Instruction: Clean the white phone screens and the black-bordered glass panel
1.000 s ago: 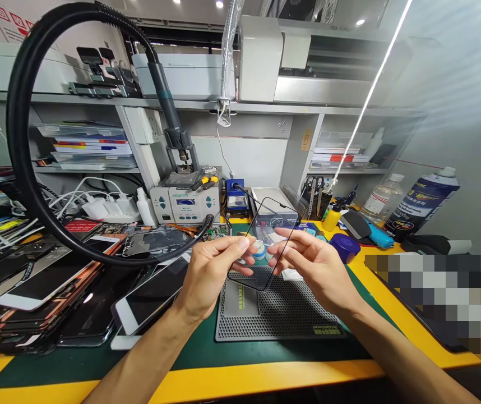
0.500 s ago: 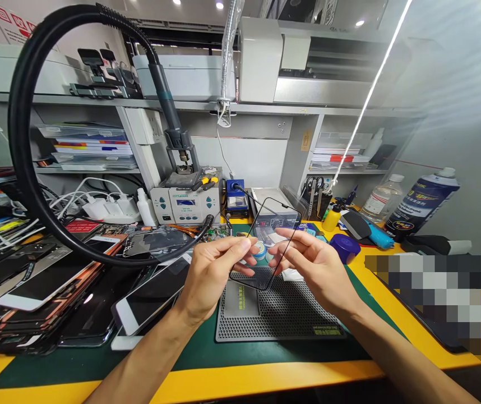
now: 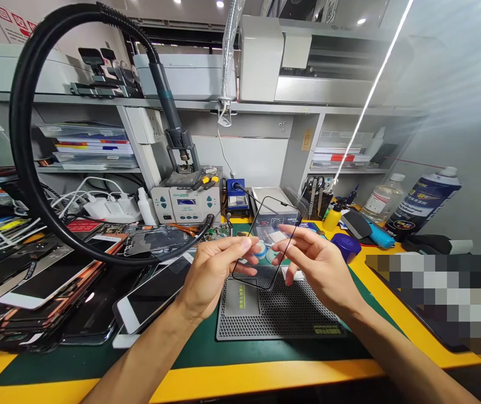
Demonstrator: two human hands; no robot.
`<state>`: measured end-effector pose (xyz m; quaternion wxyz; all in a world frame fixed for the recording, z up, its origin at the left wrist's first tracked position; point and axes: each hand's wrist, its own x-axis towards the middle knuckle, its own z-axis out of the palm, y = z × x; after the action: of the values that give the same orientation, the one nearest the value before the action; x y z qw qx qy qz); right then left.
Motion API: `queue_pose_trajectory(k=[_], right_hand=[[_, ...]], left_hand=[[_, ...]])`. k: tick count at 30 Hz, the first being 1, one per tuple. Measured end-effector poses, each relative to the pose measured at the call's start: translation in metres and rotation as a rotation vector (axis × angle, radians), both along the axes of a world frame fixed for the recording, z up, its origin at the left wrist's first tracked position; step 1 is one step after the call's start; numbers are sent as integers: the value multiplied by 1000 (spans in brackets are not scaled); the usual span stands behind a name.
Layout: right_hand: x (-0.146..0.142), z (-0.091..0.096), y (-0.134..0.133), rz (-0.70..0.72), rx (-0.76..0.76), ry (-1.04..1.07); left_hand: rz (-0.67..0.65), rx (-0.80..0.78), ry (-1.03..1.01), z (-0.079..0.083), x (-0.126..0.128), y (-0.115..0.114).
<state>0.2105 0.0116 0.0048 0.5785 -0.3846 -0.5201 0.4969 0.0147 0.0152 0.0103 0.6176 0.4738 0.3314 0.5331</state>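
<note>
A clear glass panel with a thin black border, shaped like phone screen glass point(image 3: 266, 275), is held up tilted above the grey perforated mat. My left hand point(image 3: 217, 264) pinches its left edge between thumb and fingers. At the right edge, my right hand point(image 3: 314, 261) has its thumb and fingers around the border in a light grip, some fingertips showing through the glass. Behind the panel sits a small round blue-and-white tub point(image 3: 260, 251), partly covered by my fingers. Below lies the mat point(image 3: 291, 317) with a recessed rectangle at its left.
Stacked phones and screens point(image 3: 84, 292) crowd the left. A black hose point(image 3: 17, 129) loops above them from the hot air station point(image 3: 185, 205). At right stand a purple cap point(image 3: 346, 247), a clear bottle point(image 3: 381, 196) and a blue spray can point(image 3: 425, 202).
Both hands stay around the glass. My right fingers have shifted slightly right and are spread a little more; the glass is nearly still.
</note>
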Motion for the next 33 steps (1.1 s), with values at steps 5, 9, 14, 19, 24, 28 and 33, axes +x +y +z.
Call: queue_pose_trajectory(k=[5, 9, 14, 19, 24, 28, 33], right_hand=[[5, -4, 5, -27, -29, 59], [7, -4, 7, 0, -56, 114], [7, -5, 7, 0, -81, 105], [7, -7, 7, -5, -95, 100], [7, -7, 8, -14, -104, 101], [6, -7, 9, -15, -111, 99], [6, -7, 9, -14, -111, 90]], left_hand=[[-4, 6, 13, 2, 0, 0], [-20, 1, 12, 3, 0, 1], [-25, -21, 25, 2, -1, 2], [3, -6, 60, 0, 0, 2], [41, 20, 94, 0, 2, 1], [42, 23, 101, -2, 3, 1], [19, -4, 66, -2, 1, 3]])
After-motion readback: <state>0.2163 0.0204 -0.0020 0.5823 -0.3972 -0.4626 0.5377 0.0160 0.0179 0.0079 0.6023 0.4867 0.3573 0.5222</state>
